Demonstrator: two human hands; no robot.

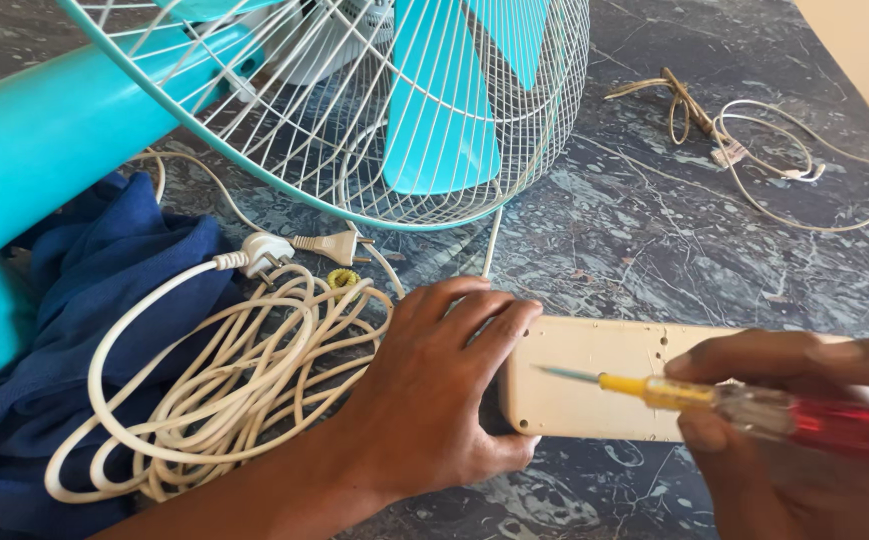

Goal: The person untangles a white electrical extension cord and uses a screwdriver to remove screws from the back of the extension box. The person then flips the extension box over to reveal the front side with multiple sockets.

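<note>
Clamping the cream plastic box's (pixel 594 375) near end, the left hand (pixel 434 390) steadies it while the right hand (pixel 794 440) pinches a tester screwdriver (pixel 724 400) above that box.

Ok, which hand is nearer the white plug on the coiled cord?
Left. The left hand rests just right of the coiled cord, below the white plug; the right hand holds the screwdriver far to the right.
</note>
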